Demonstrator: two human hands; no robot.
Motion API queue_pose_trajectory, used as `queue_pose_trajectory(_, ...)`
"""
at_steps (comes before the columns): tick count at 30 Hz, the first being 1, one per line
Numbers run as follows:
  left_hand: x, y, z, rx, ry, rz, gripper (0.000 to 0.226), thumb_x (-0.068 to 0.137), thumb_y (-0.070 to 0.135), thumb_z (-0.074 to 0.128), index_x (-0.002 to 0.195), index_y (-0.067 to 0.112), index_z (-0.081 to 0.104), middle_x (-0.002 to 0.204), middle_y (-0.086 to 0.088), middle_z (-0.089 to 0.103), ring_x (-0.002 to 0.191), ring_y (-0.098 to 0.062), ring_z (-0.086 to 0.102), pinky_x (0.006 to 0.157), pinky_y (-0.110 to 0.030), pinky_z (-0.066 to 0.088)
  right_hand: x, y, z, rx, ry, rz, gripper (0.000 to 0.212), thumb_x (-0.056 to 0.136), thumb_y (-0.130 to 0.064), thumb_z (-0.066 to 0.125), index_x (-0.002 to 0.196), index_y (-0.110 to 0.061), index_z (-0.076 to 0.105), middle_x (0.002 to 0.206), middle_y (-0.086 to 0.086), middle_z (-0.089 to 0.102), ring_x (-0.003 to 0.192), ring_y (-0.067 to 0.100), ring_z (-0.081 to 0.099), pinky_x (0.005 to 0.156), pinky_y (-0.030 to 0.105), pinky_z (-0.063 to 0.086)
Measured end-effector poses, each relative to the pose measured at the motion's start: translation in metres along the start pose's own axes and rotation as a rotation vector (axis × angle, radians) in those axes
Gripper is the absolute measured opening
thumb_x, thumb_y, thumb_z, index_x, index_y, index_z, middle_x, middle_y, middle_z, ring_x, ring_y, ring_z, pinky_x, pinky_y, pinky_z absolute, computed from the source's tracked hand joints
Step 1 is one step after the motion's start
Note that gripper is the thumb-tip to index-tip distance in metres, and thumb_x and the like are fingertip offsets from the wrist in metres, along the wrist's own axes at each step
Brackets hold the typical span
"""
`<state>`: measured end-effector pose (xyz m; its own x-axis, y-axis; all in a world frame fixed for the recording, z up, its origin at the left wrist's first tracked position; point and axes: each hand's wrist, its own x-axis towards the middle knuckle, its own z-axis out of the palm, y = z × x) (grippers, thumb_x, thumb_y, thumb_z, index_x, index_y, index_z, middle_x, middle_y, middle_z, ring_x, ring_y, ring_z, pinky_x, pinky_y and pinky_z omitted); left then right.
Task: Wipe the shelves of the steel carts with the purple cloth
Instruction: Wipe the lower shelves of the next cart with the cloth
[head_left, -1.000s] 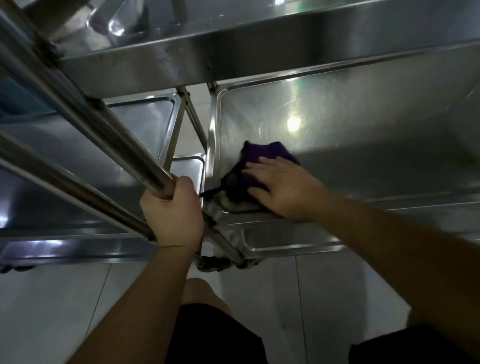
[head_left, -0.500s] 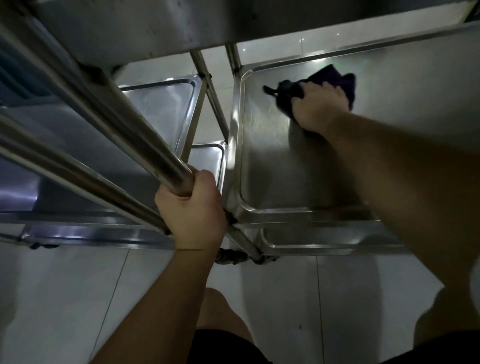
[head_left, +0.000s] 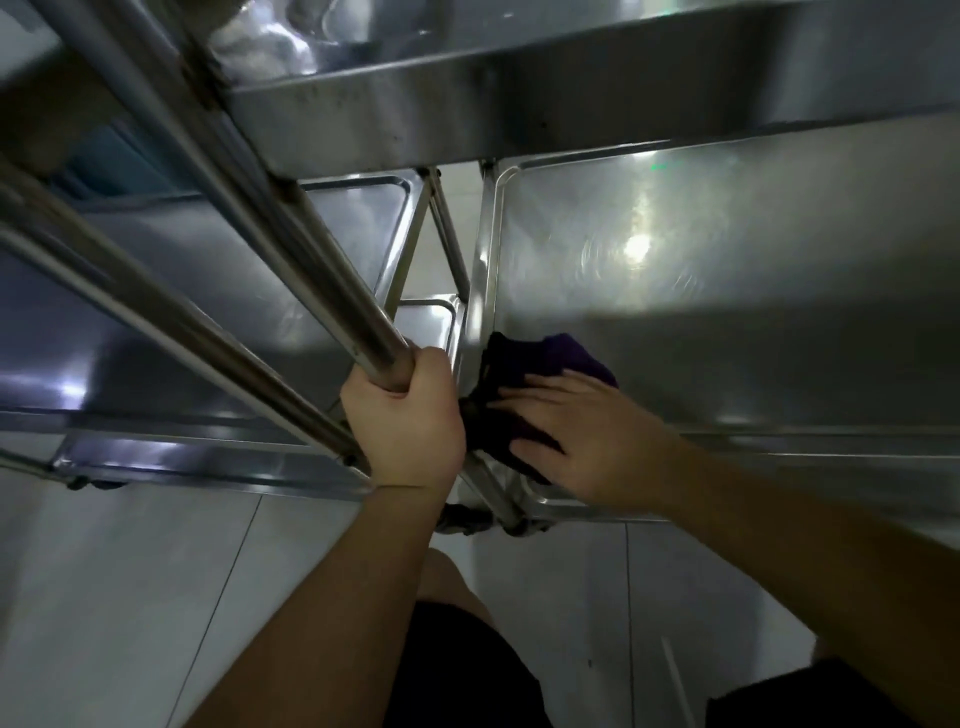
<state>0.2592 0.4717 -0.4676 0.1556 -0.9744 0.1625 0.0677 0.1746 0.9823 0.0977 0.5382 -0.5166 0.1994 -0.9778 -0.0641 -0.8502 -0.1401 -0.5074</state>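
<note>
**Cloth back at the near corner of the middle shelf**

Half a second ago my right hand (head_left: 582, 441) had the purple cloth (head_left: 524, 384) up at the far edge of the shelf (head_left: 727, 291); now both are back in the near-left corner, around 7 o'clock on the tray. The fingers lie straight and flat, pressing the cloth down rather than gripping it. My left hand (head_left: 405, 421) is clenched round the cart's handle bar (head_left: 291, 270), steadying the frame. The cloth looks soft, light and bunched, so I judge it will slide easily on the slick steel and may ruck up under the palm. Spreading the fingers over its middle should keep it flat through the corner lip.
</note>
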Motion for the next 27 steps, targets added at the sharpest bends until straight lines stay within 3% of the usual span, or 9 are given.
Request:
queue_pose_trajectory(3, 0.001, 0.001, 0.001, -0.001, 0.002, -0.012, 0.041, 0.072, 0.021, 0.06, 0.065, -0.008, 0.032, 0.06, -0.033, 0.03, 0.058, -0.032, 0.036, 0.056, -0.041, 0.033, 0.008, 0.025, -0.017, -0.054, 0.091, 0.196, 0.059, 0.103, -0.058, 0.034, 0.159, -0.037, 0.037, 0.167, -0.015, 0.032, 0.157, 0.012, 0.019, 0.126, 0.034, 0.007)
queue_pose_trajectory(7, 0.001, 0.004, 0.004, 0.007, 0.035, -0.034, 0.028, 0.066, 0.028, 0.06, 0.056, 0.019, 0.037, 0.061, -0.015, 0.032, 0.059, -0.031, 0.035, 0.057, -0.043, 0.033, 0.053, 0.024, -0.02, -0.102, 0.167, 0.429, 0.06, 0.107, -0.052, 0.026, 0.164, -0.035, 0.023, 0.173, -0.013, 0.015, 0.16, 0.016, 0.006, 0.129, 0.043, -0.001)
queue_pose_trajectory(10, 0.0, 0.003, 0.003, 0.017, 0.033, -0.014, 0.027, 0.067, 0.029, 0.061, 0.058, 0.014, 0.04, 0.06, -0.013, 0.036, 0.058, -0.03, 0.038, 0.057, -0.043, 0.035, 0.056, -0.004, -0.005, -0.106, 0.129, 0.317, 0.063, 0.104, -0.057, 0.024, 0.164, -0.036, 0.022, 0.173, -0.013, 0.017, 0.16, 0.018, 0.007, 0.128, 0.045, 0.001)
queue_pose_trajectory(14, 0.001, 0.003, 0.004, 0.05, 0.044, -0.015, 0.025, 0.072, 0.021, 0.06, 0.054, 0.027, 0.044, 0.056, -0.01, 0.039, 0.053, -0.026, 0.042, 0.054, -0.038, 0.038, 0.018, -0.02, 0.006, -0.086, 0.076, 0.158, 0.067, 0.1, -0.064, 0.022, 0.162, -0.039, 0.028, 0.17, -0.013, 0.025, 0.159, 0.015, 0.011, 0.128, 0.039, 0.001)
queue_pose_trajectory(17, 0.001, 0.0, 0.003, 0.081, 0.042, -0.015, 0.018, 0.074, 0.022, 0.06, 0.06, 0.016, 0.05, 0.059, -0.014, 0.043, 0.055, -0.026, 0.045, 0.053, -0.036, 0.041, -0.018, 0.004, -0.004, -0.129, 0.111, 0.21, 0.062, 0.105, -0.061, 0.025, 0.162, -0.037, 0.031, 0.17, -0.014, 0.025, 0.158, 0.011, 0.013, 0.128, 0.035, 0.002)
queue_pose_trajectory(21, -0.005, 0.0, 0.001, 0.148, 0.053, -0.019, 0.035, 0.081, 0.027, 0.061, 0.077, -0.008, 0.058, 0.059, -0.012, 0.059, 0.053, -0.02, 0.058, 0.05, -0.026, 0.048, -0.073, 0.057, -0.031, -0.156, 0.182, 0.39, 0.057, 0.107, -0.055, 0.031, 0.161, -0.037, 0.033, 0.17, -0.015, 0.025, 0.158, 0.011, 0.016, 0.128, 0.034, 0.006)
queue_pose_trajectory(23, -0.01, 0.002, 0.001, 0.222, 0.065, -0.001, 0.032, 0.083, 0.03, 0.06, 0.085, -0.001, 0.067, 0.064, -0.002, 0.07, 0.058, -0.013, 0.066, 0.052, -0.021, 0.05, -0.101, 0.08, -0.046, -0.147, 0.184, 0.467, 0.058, 0.107, -0.054, 0.028, 0.162, -0.036, 0.03, 0.17, -0.013, 0.024, 0.158, 0.012, 0.015, 0.128, 0.035, 0.007)
queue_pose_trajectory(25, -0.017, -0.002, -0.003, 0.275, 0.069, 0.022, 0.019, 0.087, 0.033, 0.063, 0.095, 0.017, 0.068, 0.076, 0.008, 0.074, 0.066, -0.006, 0.069, 0.056, -0.017, 0.051, -0.125, 0.1, -0.059, -0.146, 0.183, 0.532, 0.06, 0.107, -0.054, 0.024, 0.163, -0.034, 0.027, 0.171, -0.012, 0.021, 0.159, 0.013, 0.014, 0.129, 0.036, 0.008)
queue_pose_trajectory(27, -0.033, -0.01, -0.014, 0.367, 0.023, 0.059, 0.011, 0.092, 0.036, 0.067, 0.099, 0.035, 0.058, 0.087, 0.012, 0.071, 0.078, -0.005, 0.07, 0.067, -0.026, 0.057, -0.146, 0.115, -0.068, -0.144, 0.186, 0.575, 0.061, 0.107, -0.055, 0.022, 0.164, -0.033, 0.024, 0.172, -0.011, 0.019, 0.159, 0.014, 0.012, 0.129, 0.038, 0.007)
